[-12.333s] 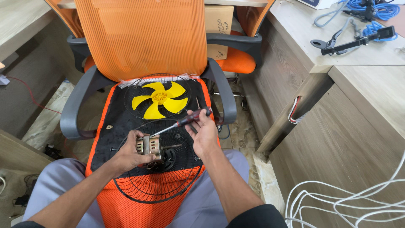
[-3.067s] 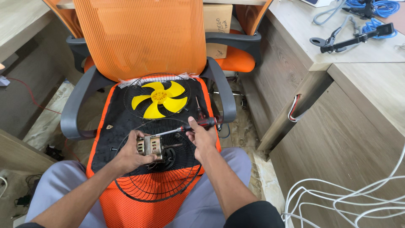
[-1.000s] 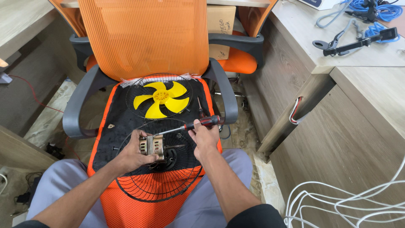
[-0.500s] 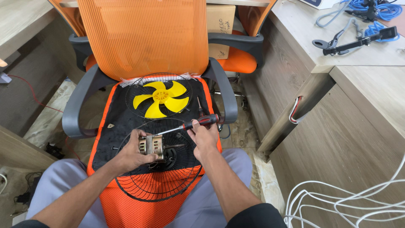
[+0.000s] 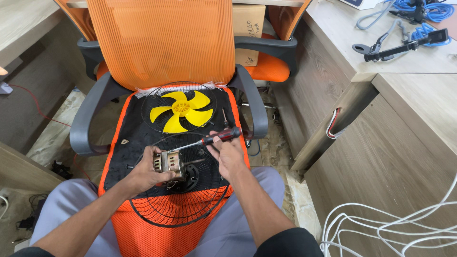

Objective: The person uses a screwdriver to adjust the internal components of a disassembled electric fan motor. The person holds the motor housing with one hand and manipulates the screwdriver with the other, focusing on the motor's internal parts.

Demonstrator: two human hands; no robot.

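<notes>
- The left hand (image 5: 145, 173) keeps its fingers wrapped around the small fan motor (image 5: 167, 162), just over the wire guard (image 5: 178, 209) on the orange chair (image 5: 162, 57).
- The right hand (image 5: 228, 154) still grips the screwdriver (image 5: 209, 139); its tip has stayed at the motor, barely moving, so the screw work goes on.
- The yellow fan blade (image 5: 181, 110) lies behind them.

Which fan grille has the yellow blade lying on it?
The far grille, against the chair back, holds the yellow blade. The near grille, at the seat's front edge, lies under the motor.

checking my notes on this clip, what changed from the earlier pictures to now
Little: the red-and-black-handled screwdriver in the right hand levelled slightly, its tip still at the small metal fan motor gripped by the left hand. The yellow plastic fan blade stayed put.
</notes>
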